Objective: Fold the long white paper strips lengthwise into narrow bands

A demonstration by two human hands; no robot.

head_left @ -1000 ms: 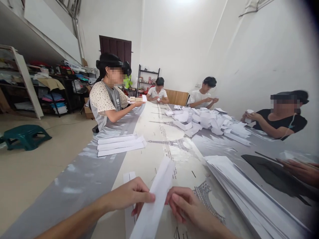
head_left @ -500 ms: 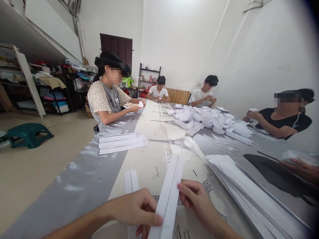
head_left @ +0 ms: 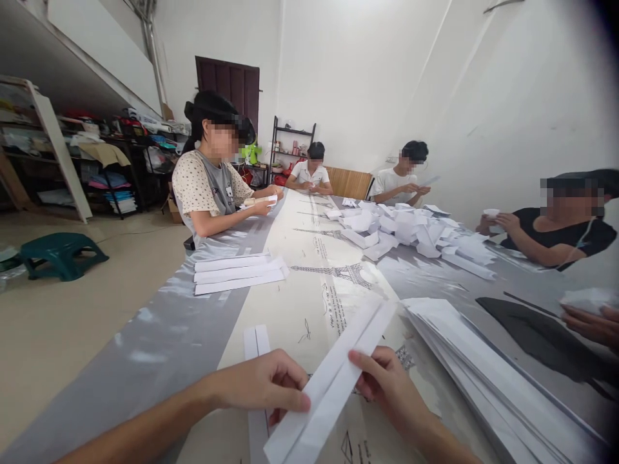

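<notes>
A long folded strip of white paper with a lengthwise seam slants across the lower middle, held above the table. My left hand pinches its left edge between thumb and fingers. On the other edge, higher up, my right hand grips it with the thumb on top. Another folded paper strip lies on the table beneath my left hand, partly hidden by it. To the right rests a stack of long white paper sheets.
Several folded strips lie side by side at the table's left edge. A heap of loose white paper covers the far right. Several people sit around the table. A green stool stands on the floor at left.
The held paper strip has turned clockwise, its far end swinging right and its near end left. Both hands still grip it.
</notes>
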